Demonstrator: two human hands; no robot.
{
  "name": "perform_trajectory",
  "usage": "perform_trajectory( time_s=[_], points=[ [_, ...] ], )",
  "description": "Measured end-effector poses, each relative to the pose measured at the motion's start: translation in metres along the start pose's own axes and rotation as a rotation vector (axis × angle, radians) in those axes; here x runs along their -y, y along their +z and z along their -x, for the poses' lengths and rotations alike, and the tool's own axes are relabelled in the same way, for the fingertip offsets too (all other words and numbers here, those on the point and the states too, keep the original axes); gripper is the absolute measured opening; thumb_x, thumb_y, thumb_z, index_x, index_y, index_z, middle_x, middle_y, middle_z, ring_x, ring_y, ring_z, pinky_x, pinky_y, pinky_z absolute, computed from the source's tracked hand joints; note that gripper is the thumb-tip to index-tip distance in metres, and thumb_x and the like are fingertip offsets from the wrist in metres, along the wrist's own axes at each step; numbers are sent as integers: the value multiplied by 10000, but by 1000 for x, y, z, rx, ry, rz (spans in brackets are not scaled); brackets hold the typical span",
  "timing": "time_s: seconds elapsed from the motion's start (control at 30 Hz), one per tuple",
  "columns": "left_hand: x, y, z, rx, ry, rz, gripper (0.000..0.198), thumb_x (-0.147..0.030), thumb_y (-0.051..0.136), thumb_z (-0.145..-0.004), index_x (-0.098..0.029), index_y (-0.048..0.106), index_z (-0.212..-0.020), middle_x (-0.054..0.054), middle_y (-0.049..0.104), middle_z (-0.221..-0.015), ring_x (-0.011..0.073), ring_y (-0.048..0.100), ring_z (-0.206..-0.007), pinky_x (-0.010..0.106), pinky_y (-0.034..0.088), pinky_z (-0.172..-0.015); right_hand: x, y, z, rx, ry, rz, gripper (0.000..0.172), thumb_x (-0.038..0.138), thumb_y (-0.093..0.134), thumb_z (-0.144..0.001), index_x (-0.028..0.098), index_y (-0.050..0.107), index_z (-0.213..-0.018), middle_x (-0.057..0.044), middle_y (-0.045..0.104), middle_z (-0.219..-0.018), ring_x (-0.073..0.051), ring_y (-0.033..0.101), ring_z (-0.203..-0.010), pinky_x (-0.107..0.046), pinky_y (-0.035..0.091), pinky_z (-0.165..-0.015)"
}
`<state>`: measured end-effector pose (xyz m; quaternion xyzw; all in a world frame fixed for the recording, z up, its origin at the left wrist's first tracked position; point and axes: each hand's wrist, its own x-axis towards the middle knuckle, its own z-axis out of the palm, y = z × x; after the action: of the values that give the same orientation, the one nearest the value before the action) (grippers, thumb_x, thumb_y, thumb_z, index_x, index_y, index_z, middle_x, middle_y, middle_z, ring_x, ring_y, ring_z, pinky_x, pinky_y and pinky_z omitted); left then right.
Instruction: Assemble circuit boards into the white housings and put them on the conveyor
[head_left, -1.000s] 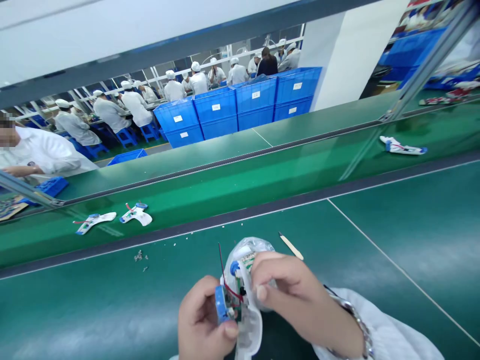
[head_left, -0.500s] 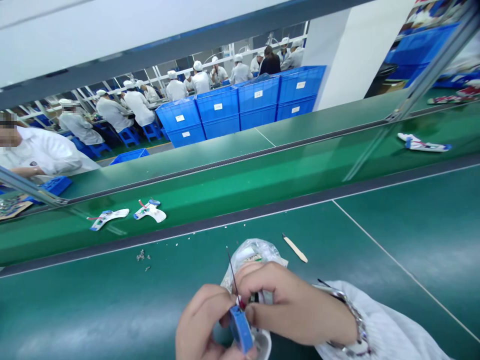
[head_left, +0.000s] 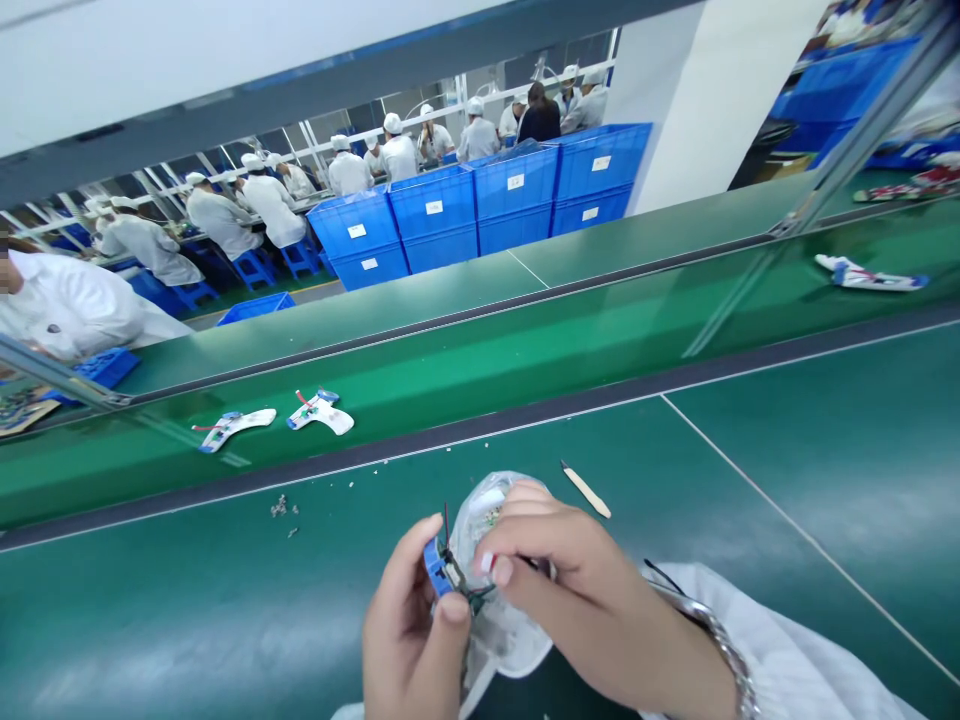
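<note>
My left hand [head_left: 416,620] grips a white plastic housing [head_left: 480,680] by its blue end piece [head_left: 437,568], tilted so that a small circuit board and thin wires show. My right hand [head_left: 577,590] is closed just to the right of it, with a small white and red connector [head_left: 489,563] pinched between thumb and forefinger. Behind both hands lies a clear plastic bag [head_left: 480,500] with small parts in it, partly covered by the right hand. The lower end of the housing runs out of view.
A pencil-like wooden tool [head_left: 586,490] lies right of the bag, and small metal bits [head_left: 280,506] lie to the left. White curved housings [head_left: 321,412] sit on the green conveyor belt [head_left: 480,360]. Blue crates [head_left: 431,210] and people in white stand beyond.
The blue end piece has been turned and raised to the left in my left hand. My right hand has drawn apart from it with the connector. Housings on the belt have moved right.
</note>
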<state>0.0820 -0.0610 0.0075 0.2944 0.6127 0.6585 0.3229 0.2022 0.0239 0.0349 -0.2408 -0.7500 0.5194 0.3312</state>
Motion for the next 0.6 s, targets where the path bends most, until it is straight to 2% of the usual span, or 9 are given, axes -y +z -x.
perform_trajectory(
  time_s=[0.1, 0.2, 0.33, 0.5, 0.6],
  points=[
    [-3, 1, 3, 46, 38, -3, 403, -572, 742, -692, -345, 712, -1025, -32, 753, -890, 156, 690, -763, 202, 540, -696, 5, -2, -3, 90, -48, 105, 301, 159, 456, -889, 170, 448, -589, 40, 423, -565, -109, 433, -642, -284, 342, -751],
    [-5, 0, 3, 82, 84, 0, 382, -561, 756, -682, -358, 731, -1004, -42, 755, -907, 130, 681, -744, 162, 523, -686, 8, -3, -5, 123, -65, 168, 310, 122, 449, -842, 163, 353, -550, 38, 399, -544, -113, 410, -629, -295, 322, -726],
    [-7, -1, 4, 124, 90, 42, 382, -562, 745, -695, -366, 730, -1023, -38, 752, -929, 141, 685, -783, 167, 524, -712, 12, -8, -6, 175, -117, 181, 269, 71, 439, -763, 165, 314, -543, 41, 393, -540, -107, 389, -595, -294, 310, -687],
    [-8, -2, 3, 206, 122, 67, 376, -559, 732, -711, -361, 732, -1031, -29, 740, -889, 139, 670, -743, 173, 517, -683, 18, -13, -7, 254, -154, 191, 320, 68, 418, -729, 172, 187, -534, 43, 380, -508, -100, 359, -544, -301, 296, -648],
    [-7, -6, 0, 232, 155, 19, 377, -571, 716, -721, -363, 728, -1036, -25, 730, -867, 142, 653, -715, 184, 508, -660, 20, -14, -8, 282, -162, 218, 319, 59, 412, -704, 175, 169, -533, 43, 383, -505, -100, 355, -538, -309, 293, -652]
  ],
)
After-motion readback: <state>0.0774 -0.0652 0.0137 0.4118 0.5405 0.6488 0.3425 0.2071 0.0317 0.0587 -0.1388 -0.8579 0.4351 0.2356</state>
